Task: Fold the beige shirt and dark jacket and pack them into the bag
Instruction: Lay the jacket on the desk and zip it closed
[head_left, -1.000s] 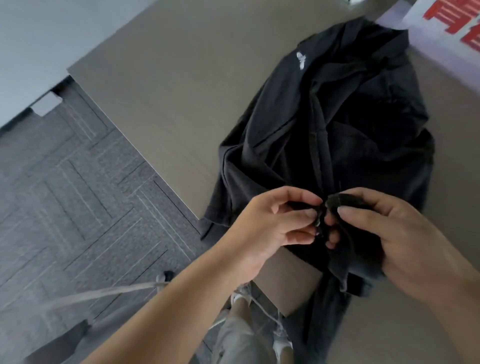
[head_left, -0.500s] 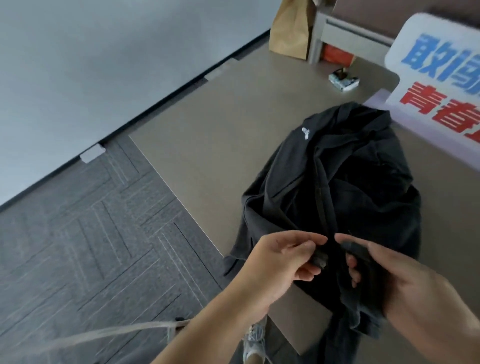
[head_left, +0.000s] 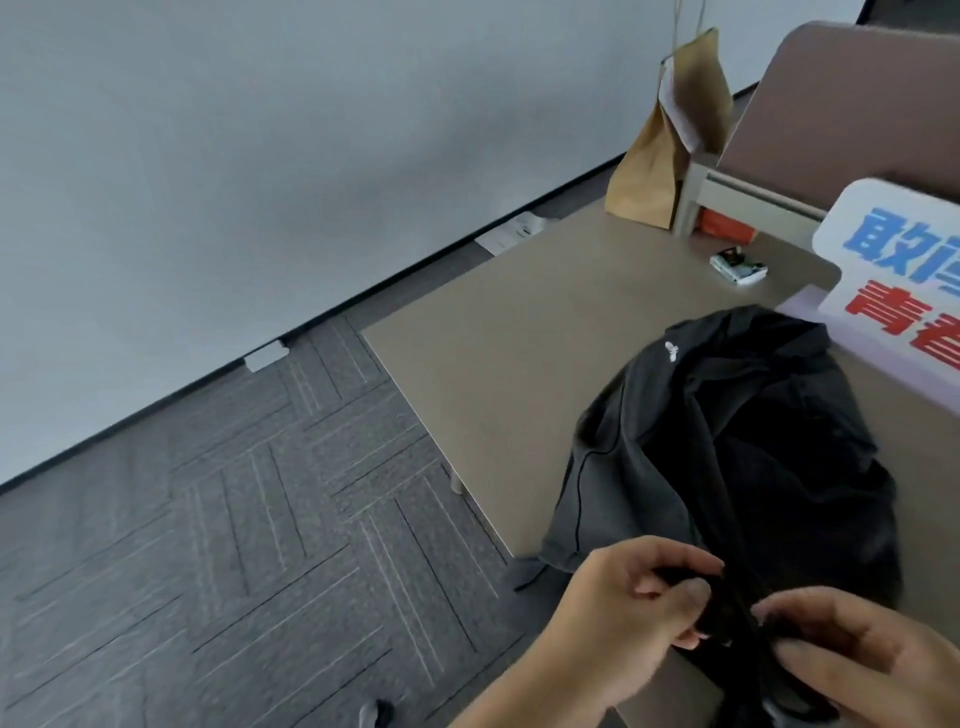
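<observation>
Both the left hand (head_left: 628, 613) and the right hand (head_left: 852, 654) were bare, with short, plain nails showing on the thumbs and a few fingers. The left forearm (head_left: 519, 696) was uncovered right down to the bottom edge of the view, and the right wrist (head_left: 935, 691) was uncovered too. Lower down, the blurred toe of a shoe (head_left: 375, 714) showed, pale with a dark patch

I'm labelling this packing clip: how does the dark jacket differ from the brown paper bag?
The jacket is dark and limp, lying crumpled on the table; the paper bag is tan and stiff, standing upright. The jacket lies near the person, its edge pinched by the left hand and the right hand; the paper bag stands at the far end, untouched. Both show creases.
</observation>
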